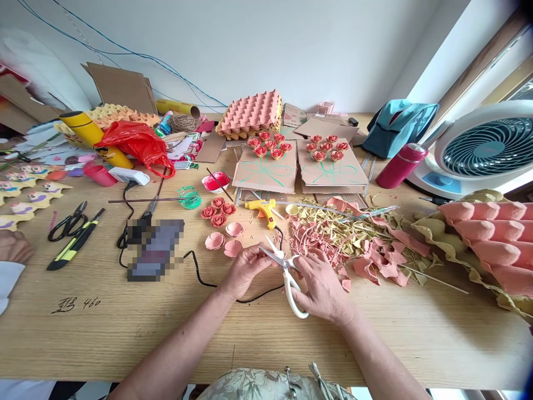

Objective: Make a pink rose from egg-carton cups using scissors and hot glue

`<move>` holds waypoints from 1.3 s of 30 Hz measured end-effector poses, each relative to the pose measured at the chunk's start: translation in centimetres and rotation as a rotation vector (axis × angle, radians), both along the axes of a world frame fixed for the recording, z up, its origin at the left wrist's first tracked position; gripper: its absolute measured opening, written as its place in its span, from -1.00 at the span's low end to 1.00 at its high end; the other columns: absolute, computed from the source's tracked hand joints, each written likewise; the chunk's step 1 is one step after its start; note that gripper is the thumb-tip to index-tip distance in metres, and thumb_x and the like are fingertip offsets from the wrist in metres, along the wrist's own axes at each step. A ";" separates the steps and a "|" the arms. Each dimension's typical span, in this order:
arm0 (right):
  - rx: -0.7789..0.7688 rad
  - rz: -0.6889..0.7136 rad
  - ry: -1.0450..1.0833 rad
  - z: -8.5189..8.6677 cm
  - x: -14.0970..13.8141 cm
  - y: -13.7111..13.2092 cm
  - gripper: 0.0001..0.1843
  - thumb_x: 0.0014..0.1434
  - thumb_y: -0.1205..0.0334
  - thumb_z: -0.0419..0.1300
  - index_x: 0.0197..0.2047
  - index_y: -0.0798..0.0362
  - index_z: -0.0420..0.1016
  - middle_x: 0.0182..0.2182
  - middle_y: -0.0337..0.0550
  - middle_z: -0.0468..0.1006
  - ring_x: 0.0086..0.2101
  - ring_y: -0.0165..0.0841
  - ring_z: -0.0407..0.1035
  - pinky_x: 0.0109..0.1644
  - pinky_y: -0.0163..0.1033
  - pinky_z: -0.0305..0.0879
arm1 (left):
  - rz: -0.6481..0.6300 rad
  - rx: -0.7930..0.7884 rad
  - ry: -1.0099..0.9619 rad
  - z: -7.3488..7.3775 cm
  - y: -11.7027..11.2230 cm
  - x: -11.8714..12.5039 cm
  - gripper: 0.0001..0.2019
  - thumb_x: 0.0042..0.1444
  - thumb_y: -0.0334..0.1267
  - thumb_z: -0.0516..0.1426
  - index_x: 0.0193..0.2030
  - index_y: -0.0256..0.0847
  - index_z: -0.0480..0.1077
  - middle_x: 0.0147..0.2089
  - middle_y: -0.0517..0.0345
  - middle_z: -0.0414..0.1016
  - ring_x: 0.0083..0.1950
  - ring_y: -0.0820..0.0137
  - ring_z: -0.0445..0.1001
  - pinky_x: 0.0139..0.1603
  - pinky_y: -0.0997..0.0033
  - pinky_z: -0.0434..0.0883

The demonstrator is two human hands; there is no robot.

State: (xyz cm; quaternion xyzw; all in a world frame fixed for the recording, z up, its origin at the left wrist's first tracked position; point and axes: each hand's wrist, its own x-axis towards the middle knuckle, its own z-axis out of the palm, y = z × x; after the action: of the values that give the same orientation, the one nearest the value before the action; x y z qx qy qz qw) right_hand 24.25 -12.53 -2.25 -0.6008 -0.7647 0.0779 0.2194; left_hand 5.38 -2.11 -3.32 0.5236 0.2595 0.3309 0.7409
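Note:
My right hand (322,283) holds a pair of white-handled scissors (295,300), thumb and fingers at the loops. The blades are apart and point up and left, toward my left hand (247,269). The fingers of that left hand are pinched together beside the blades; what they grip is too small or hidden to make out. Just beyond lie pink cup-shaped pieces (214,240) and several red paper-pulp roses (218,213). A yellow glue gun (264,211) rests behind my hands, its black cord running to the left under them.
Carton scraps (320,239) are heaped right of centre, beside stacked egg trays (491,233). Cardboard sheets (266,175) bear more roses. Black scissors (69,225), a utility knife (77,239) and another person's hand (14,247) are at left. A fan (491,150) and red flask (402,165) stand right.

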 end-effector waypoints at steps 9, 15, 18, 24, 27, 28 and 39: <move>-0.006 0.041 0.024 0.2 0.0 -0.1 -0.77 0.27 0.04 0.10 -0.31 0.00 0.26 -0.41 -0.17 0.45 -0.35 -0.24 0.27 -0.03 -0.07 0.12 | -0.070 0.090 0.000 0.6 0.6 -0.3 -0.82 0.11 -0.15 0.33 -0.30 -0.24 0.59 -0.29 0.14 0.57 -0.24 0.41 0.50 -0.05 0.39 0.45; -0.011 0.074 0.050 -0.1 0.1 -0.2 -0.77 0.30 0.03 0.11 -0.28 0.01 0.28 -0.41 -0.19 0.47 -0.38 -0.26 0.26 -0.04 -0.10 0.13 | -0.089 0.147 0.057 1.0 0.9 -0.6 -0.82 0.11 -0.15 0.33 -0.31 -0.23 0.57 -0.35 0.17 0.51 -0.26 0.40 0.50 -0.11 0.38 0.51; -0.006 0.082 0.061 0.0 0.2 -0.3 -0.74 0.32 0.01 0.10 -0.29 0.01 0.27 -0.41 -0.19 0.46 -0.38 -0.27 0.26 -0.05 -0.11 0.11 | -0.093 0.191 0.073 1.3 1.1 -0.8 -0.82 0.11 -0.15 0.33 -0.32 -0.24 0.55 -0.34 0.16 0.49 -0.26 0.40 0.49 -0.13 0.38 0.52; -0.010 0.085 0.062 0.2 0.2 -0.4 -0.73 0.34 -0.01 0.09 -0.27 0.01 0.29 -0.42 -0.20 0.47 -0.38 -0.27 0.27 -0.07 -0.13 0.09 | -0.044 0.369 0.125 1.7 1.5 -1.1 -0.85 0.10 -0.22 0.34 -0.37 -0.26 0.55 -0.37 0.16 0.43 -0.30 0.44 0.43 -0.21 0.44 0.48; -0.020 0.093 0.061 0.1 0.3 -0.4 -0.73 0.35 0.00 0.09 -0.27 0.01 0.28 -0.42 -0.21 0.47 -0.38 -0.28 0.27 -0.10 -0.15 0.09 | -0.036 0.423 0.156 1.6 1.7 -1.2 -0.87 0.08 -0.25 0.34 -0.38 -0.25 0.55 -0.40 0.17 0.39 -0.33 0.45 0.38 -0.29 0.47 0.44; -0.023 0.095 0.059 0.0 0.3 -0.4 -0.73 0.35 0.00 0.09 -0.28 0.01 0.28 -0.41 -0.21 0.47 -0.38 -0.28 0.27 -0.11 -0.16 0.08 | -0.032 0.434 0.163 1.6 1.8 -1.3 -0.87 0.08 -0.24 0.34 -0.39 -0.25 0.55 -0.40 0.18 0.37 -0.34 0.45 0.37 -0.29 0.47 0.43; -0.057 0.044 0.217 -0.7 0.2 0.1 -0.70 0.32 0.15 0.14 -0.40 -0.01 0.14 -0.52 -0.34 0.28 -0.48 -0.40 0.13 -0.15 -0.20 0.12 | -0.076 0.339 0.210 1.8 2.1 -1.4 -0.80 0.09 -0.16 0.31 -0.35 -0.25 0.46 -0.38 0.16 0.49 -0.34 0.44 0.42 -0.21 0.39 0.45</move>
State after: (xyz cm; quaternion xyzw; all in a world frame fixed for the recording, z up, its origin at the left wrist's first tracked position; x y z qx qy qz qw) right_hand 24.48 -12.43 -2.98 -0.5778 -0.7471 0.1690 0.2818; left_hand 3.98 -0.05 -1.56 0.6816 0.2562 0.2854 0.6231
